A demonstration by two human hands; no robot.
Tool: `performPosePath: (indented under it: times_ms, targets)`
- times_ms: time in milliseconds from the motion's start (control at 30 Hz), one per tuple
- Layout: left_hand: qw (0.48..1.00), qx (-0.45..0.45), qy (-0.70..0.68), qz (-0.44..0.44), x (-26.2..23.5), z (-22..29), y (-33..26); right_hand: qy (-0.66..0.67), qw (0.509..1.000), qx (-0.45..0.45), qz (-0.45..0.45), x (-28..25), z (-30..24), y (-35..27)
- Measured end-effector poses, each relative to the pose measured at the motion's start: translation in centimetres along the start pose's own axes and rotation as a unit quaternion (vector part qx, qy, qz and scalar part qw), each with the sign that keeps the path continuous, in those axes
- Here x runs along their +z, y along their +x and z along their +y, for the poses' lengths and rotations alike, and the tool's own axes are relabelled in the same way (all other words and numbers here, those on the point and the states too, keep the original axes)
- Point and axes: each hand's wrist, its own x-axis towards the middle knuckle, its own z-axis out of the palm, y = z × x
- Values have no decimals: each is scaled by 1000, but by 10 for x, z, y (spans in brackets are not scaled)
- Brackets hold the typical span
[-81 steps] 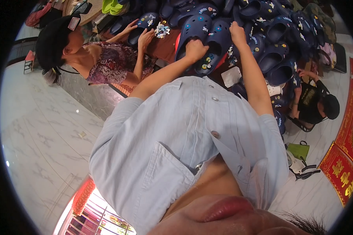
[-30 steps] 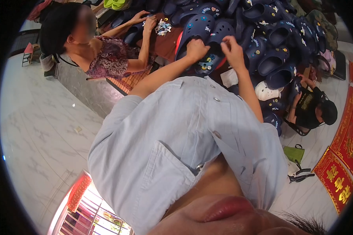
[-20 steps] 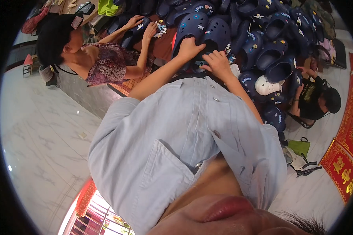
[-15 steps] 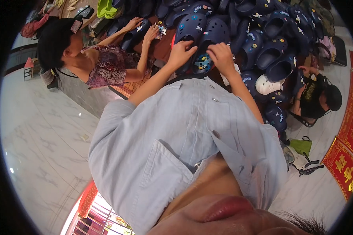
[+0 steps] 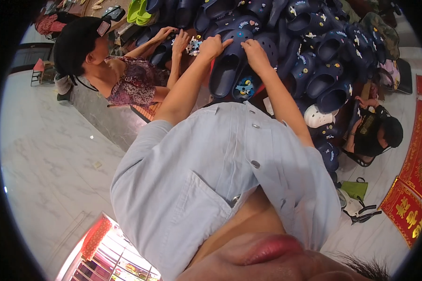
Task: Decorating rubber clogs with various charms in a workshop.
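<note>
A navy clog (image 5: 227, 70) with small charms on its upper lies in front of me, its heel opening toward me. My left hand (image 5: 213, 48) is at the left side of its toe, fingers curled round the edge and thumb over the top. My right hand (image 5: 256, 55) is at the upper's right side, fingertips pinched together; anything between them is too small to make out. Beside this clog lies a second navy clog (image 5: 267, 44), partly under my right hand. A cluster of blue and yellow charms (image 5: 245, 87) shows in its heel opening.
Navy clogs (image 5: 324, 72) are heaped to the right, with a white clog (image 5: 318, 115) among them. At the left a co-worker (image 5: 126, 77) handles another clog near some white and blue charms (image 5: 194, 45). Lime-green clogs (image 5: 139, 12) lie far left. Another person (image 5: 375, 129) sits at the right.
Both my hands have moved farther away, toward the clog's toe, and its heel opening now shows more fully. The co-worker's hands have come closer together over their clog.
</note>
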Motion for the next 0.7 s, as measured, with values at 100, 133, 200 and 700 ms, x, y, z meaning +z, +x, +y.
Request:
performPosePath:
  times_ms: [100,133,200,700]
  targets:
    - [998,53,10,28,10,-3,3,4,1000,3,10,1,1,5]
    - [995,87,18,51,12,-3,2,4,1000,2,11,-1,3,7]
    - [988,116,33,100,19,-5,-1,12,1000,2,-18,-6,8,12]
    - [986,74,-56,136,26,-2,-16,155,985,27,-69,-19,25,14]
